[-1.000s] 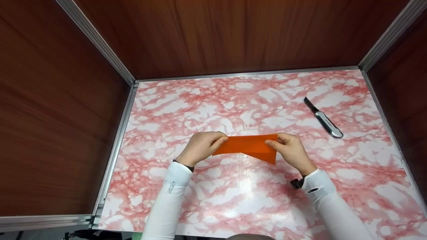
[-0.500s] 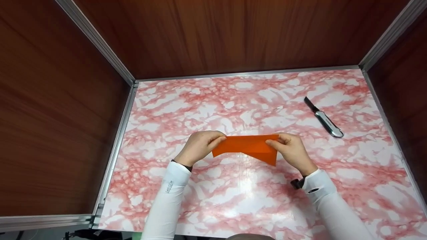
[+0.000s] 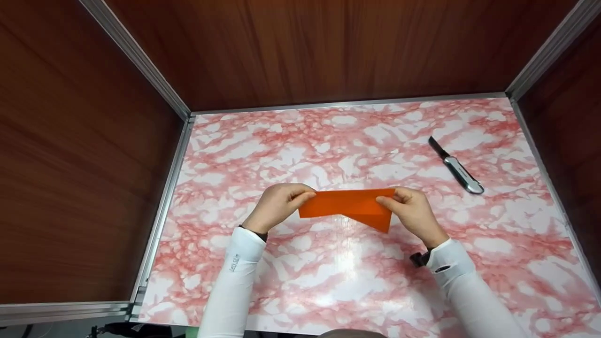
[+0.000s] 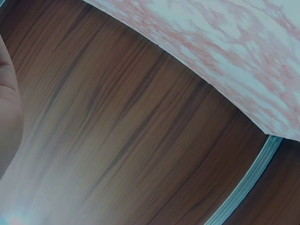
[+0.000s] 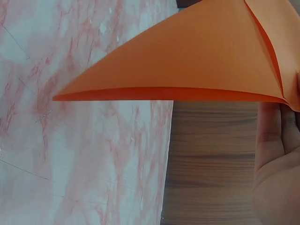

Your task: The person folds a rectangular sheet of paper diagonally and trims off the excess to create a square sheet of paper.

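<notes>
A folded sheet of orange paper (image 3: 345, 202) is stretched between my two hands over the middle of the table. My left hand (image 3: 280, 204) pinches its left end between thumb and fingers. At the right end, the thumb and fingers of my right hand (image 3: 413, 212) pinch the upper corner. A pointed flap hangs down on the right side of the paper. In the right wrist view the folded orange paper (image 5: 187, 56) shows its layers and a long fold, with part of the right hand (image 5: 279, 173) behind it. The left wrist view shows only an edge of the left hand (image 4: 8, 108).
A utility knife (image 3: 458, 169) with a black blade end and a grey handle lies at the right of the red-and-white marbled table (image 3: 263, 155). Brown wood-look panels (image 3: 305, 51) with metal edging rise at the back and both sides.
My left hand has shifted slightly left, showing a bit more of the paper's left end. My right hand has edged slightly right, still pinching the paper. The knife lies as before.
</notes>
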`<move>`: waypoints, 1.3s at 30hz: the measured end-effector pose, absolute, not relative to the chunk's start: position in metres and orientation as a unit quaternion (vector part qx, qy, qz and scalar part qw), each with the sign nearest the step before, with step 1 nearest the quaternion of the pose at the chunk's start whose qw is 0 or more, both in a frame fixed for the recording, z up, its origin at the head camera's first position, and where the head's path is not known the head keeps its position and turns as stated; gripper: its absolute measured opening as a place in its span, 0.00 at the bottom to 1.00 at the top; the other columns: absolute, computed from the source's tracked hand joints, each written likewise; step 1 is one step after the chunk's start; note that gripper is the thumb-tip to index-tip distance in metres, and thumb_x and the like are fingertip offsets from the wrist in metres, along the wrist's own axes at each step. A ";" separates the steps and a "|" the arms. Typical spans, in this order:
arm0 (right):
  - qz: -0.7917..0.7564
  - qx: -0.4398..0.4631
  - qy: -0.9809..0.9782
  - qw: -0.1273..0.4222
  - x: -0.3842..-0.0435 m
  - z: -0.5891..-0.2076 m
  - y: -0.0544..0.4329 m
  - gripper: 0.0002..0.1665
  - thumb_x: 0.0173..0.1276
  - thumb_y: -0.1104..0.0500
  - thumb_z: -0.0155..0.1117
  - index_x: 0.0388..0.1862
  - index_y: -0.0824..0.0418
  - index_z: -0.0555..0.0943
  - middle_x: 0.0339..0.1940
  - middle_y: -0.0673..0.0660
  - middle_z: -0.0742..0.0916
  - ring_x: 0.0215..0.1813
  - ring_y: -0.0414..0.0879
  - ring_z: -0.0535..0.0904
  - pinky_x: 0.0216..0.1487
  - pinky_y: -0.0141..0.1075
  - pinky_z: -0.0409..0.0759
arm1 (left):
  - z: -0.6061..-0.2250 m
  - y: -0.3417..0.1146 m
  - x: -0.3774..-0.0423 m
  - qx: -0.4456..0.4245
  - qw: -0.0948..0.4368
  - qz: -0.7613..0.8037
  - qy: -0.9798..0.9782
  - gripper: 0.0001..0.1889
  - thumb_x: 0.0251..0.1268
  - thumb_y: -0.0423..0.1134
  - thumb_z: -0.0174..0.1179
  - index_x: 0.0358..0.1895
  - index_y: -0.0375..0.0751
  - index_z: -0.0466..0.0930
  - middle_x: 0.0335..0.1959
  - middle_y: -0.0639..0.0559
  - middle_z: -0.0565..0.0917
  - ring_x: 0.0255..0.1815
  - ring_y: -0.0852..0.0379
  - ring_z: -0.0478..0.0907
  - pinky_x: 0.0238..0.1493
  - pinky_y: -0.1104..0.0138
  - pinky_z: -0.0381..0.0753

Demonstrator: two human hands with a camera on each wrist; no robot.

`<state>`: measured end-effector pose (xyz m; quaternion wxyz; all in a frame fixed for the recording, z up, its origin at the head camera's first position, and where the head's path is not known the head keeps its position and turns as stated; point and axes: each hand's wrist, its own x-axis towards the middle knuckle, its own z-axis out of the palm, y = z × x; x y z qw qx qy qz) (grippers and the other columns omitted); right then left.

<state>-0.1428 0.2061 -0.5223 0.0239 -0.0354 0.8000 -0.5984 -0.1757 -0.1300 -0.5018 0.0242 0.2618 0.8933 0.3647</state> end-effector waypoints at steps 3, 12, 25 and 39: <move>-0.601 -0.031 0.798 0.025 -0.143 -0.523 0.207 0.16 0.69 0.56 0.74 0.32 0.69 0.86 0.28 0.63 0.86 0.29 0.42 0.74 0.32 0.30 0.69 | -0.502 -0.132 -0.176 0.243 0.037 0.386 0.889 0.13 0.74 0.55 0.60 0.46 0.57 0.91 0.41 0.69 0.88 0.39 0.69 0.82 0.46 0.65 0.81; -0.599 -0.033 0.800 0.012 -0.142 -0.519 0.207 0.20 0.68 0.58 0.74 0.23 0.69 0.78 0.17 0.48 0.71 0.23 0.41 0.63 0.27 0.31 0.61 | -0.504 -0.133 -0.176 0.227 0.045 0.422 0.877 0.14 0.74 0.56 0.60 0.46 0.55 0.91 0.40 0.68 0.87 0.39 0.66 0.82 0.47 0.62 0.81; -0.597 -0.026 0.802 0.006 -0.141 -0.517 0.208 0.21 0.68 0.58 0.74 0.23 0.69 0.77 0.16 0.44 0.70 0.23 0.40 0.64 0.28 0.31 0.62 | -0.509 -0.136 -0.175 0.194 0.056 0.507 0.838 0.12 0.68 0.58 0.65 0.40 0.58 0.91 0.39 0.66 0.88 0.41 0.62 0.84 0.48 0.60 0.82; -0.591 -0.008 0.806 0.025 -0.151 -0.542 0.220 0.19 0.68 0.52 0.74 0.29 0.67 0.83 0.26 0.56 0.85 0.29 0.43 0.72 0.31 0.32 0.67 | -0.509 -0.140 -0.175 0.177 0.054 0.522 0.833 0.12 0.68 0.59 0.65 0.39 0.58 0.92 0.39 0.63 0.89 0.42 0.60 0.84 0.48 0.58 0.83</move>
